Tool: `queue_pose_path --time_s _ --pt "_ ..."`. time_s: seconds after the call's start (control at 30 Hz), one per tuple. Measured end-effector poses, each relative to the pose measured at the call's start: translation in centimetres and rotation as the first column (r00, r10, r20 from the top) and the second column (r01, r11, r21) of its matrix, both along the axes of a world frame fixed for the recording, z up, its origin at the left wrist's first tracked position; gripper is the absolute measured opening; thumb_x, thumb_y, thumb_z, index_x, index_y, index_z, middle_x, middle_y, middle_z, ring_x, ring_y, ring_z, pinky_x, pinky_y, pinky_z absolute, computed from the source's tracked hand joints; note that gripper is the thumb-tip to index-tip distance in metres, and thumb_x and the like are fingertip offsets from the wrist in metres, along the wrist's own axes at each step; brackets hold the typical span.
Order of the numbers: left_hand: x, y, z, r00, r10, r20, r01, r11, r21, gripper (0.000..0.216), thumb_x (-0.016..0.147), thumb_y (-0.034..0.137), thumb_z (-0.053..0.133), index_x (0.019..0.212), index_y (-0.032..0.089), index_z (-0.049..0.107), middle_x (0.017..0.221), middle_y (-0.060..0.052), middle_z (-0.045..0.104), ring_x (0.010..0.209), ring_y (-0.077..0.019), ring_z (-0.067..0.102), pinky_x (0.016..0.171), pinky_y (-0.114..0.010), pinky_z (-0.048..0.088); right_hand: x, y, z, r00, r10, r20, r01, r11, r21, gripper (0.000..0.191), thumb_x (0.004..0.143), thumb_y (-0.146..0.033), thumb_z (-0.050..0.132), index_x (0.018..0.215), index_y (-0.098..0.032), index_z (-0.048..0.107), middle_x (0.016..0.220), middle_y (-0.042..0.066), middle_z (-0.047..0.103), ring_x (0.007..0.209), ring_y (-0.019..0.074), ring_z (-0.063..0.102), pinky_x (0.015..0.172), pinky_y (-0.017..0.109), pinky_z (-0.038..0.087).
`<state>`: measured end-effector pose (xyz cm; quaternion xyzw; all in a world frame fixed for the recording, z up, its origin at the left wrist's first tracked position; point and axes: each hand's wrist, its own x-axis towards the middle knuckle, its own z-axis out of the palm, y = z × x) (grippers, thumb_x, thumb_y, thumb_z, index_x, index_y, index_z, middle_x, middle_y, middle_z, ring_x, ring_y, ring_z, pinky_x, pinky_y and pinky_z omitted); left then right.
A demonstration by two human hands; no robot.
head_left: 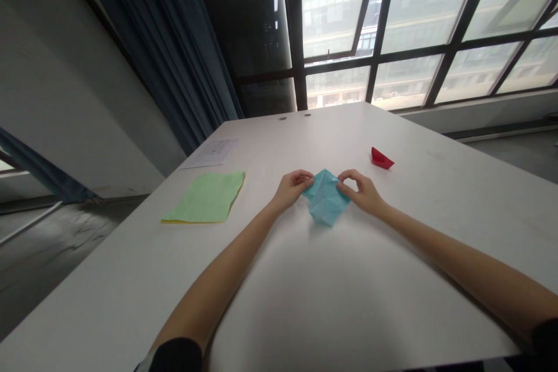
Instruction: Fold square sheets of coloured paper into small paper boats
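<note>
A light blue sheet of origami paper (328,200), creased and partly folded, is held between my two hands above the white table (279,302). My left hand (293,187) pinches its left edge between thumb and fingers. At the upper right edge, my right hand (362,190) grips the paper the same way. The lower part of the sheet hangs toward me, with a faint shadow under it. Beyond my right hand lies a small folded red paper boat (382,158).
On the left of the table rests a stack of green paper (207,197) with a yellow edge showing beneath. Behind it lies a printed white sheet (212,153). Two round holes sit near the far table edge. A blue curtain (165,40) and large windows stand beyond.
</note>
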<state>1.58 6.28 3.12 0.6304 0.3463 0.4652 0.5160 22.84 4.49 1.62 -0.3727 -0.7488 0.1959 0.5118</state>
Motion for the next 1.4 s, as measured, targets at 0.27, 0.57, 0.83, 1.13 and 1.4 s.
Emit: queue_pose_path --time_s 0.27,0.57,0.83,1.13,1.4 --pt "0.3 -0.5 0.2 0.997 -0.024 -0.07 0.035 0.984 0.174 0.011 0.068 0.024 0.063 0.069 0.013 0.063 0.084 -0.005 0.062 0.075 -0.0126 0.056 0.066 -0.022 0.043 -0.6 0.6 -0.3 0.937 -0.05 -0.346 -0.072 0.941 -0.331 0.024 0.069 -0.041 0.061 0.071 -0.018 0.054 0.056 -0.004 0.047 0.05 0.0087 0.041 0.046 0.022 0.032" --pt "0.5 -1.2 0.0 0.972 -0.227 -0.065 0.229 0.973 0.014 0.015 0.06 0.021 0.071 0.072 0.013 0.068 0.09 -0.006 0.059 0.085 -0.0161 0.055 0.077 -0.027 0.043 -0.7 0.9 -0.8 0.845 -0.132 -0.518 -0.137 0.883 -0.448 0.026 0.063 -0.041 0.066 0.07 -0.019 0.055 0.057 -0.004 0.048 0.051 0.0091 0.041 0.046 0.023 0.031" --pt "0.8 -1.2 -0.5 0.962 -0.181 -0.203 0.185 0.983 0.003 0.019 0.055 0.023 0.072 0.071 0.013 0.068 0.081 -0.004 0.062 0.078 -0.0156 0.055 0.072 -0.026 0.043 -1.1 0.7 -1.1 0.867 -0.125 -0.482 -0.12 0.887 -0.446 0.027 0.065 -0.043 0.063 0.073 -0.019 0.053 0.056 -0.004 0.048 0.05 0.0091 0.041 0.046 0.023 0.031" --pt "0.6 -1.1 0.3 0.997 -0.045 -0.06 0.021 0.936 -0.351 0.054 0.062 0.065 0.053 0.067 0.012 0.064 0.073 -0.007 0.062 0.067 -0.0131 0.054 0.06 -0.024 0.041 -0.6 0.5 -1.3 0.956 -0.237 -0.172 0.174 0.933 -0.314 0.026 0.07 -0.044 0.057 0.076 -0.018 0.057 0.072 0.003 0.059 0.068 0.0162 0.053 0.056 0.026 0.041" --pt "1.0 -0.9 -0.2 0.991 0.016 -0.133 -0.058 0.945 -0.321 0.018 0.062 0.029 0.06 0.068 0.012 0.063 0.067 -0.003 0.059 0.062 -0.0101 0.052 0.061 -0.023 0.04 -0.5 0.5 -1.5 0.965 -0.22 -0.144 0.17 0.94 -0.297 0.027 0.071 -0.04 0.057 0.089 -0.019 0.055 0.07 0.001 0.061 0.065 0.0162 0.056 0.058 0.027 0.044"
